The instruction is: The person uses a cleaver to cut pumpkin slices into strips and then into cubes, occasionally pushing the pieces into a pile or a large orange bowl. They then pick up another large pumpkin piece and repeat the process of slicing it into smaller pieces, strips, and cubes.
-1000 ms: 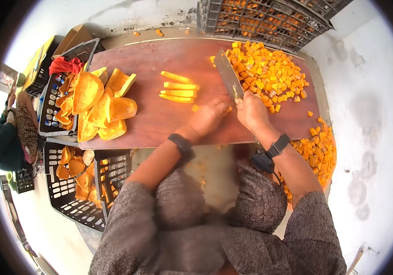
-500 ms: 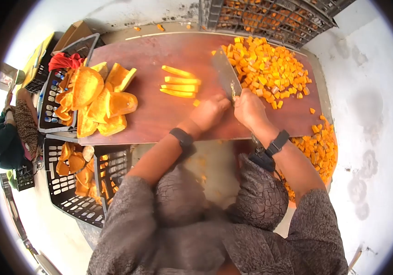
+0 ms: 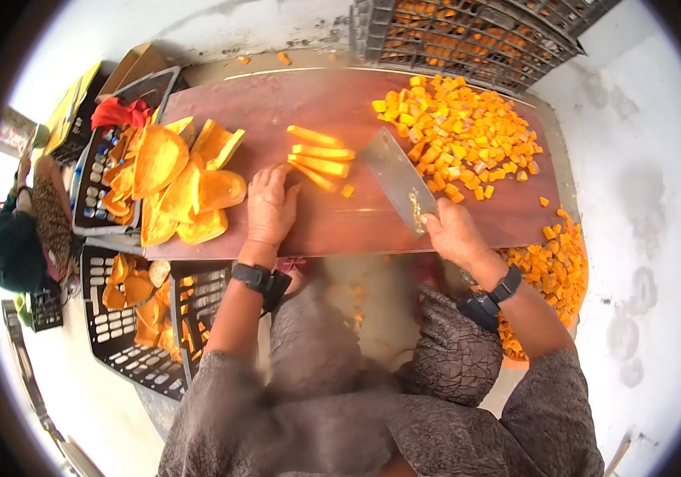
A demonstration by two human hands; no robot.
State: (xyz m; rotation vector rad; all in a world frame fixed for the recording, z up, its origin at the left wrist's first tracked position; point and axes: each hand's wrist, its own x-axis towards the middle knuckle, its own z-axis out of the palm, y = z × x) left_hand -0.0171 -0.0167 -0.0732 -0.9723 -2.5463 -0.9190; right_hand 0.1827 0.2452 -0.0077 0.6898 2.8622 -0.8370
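A wide-bladed cleaver [image 3: 394, 173] is gripped by its handle in my right hand [image 3: 453, 230]. Its blade lies low over the red-brown board, with small bits of pulp stuck near the handle. My left hand [image 3: 271, 205] rests on the board, palm down with its fingers extended and nothing in it. Just beyond its fingertips, to the right, lie several orange pumpkin strips [image 3: 320, 151]; one slants toward me. Left of that hand is a heap of peeled pumpkin pieces [image 3: 185, 179]. Diced pumpkin [image 3: 467, 131] spreads to the right of the blade.
Black crates [image 3: 129, 318] with pumpkin pieces stand at the left and below the board [image 3: 332, 226]. More diced pumpkin [image 3: 551, 262] fills an orange container beneath the right edge. Stacked crates [image 3: 467, 48] stand at the back. Another person [image 3: 18, 246] is at far left.
My left hand has moved left from beside the cleaver to the near side of the strips, opening out. My right hand has shifted slightly right and down with the cleaver. The nearest strip now slants.
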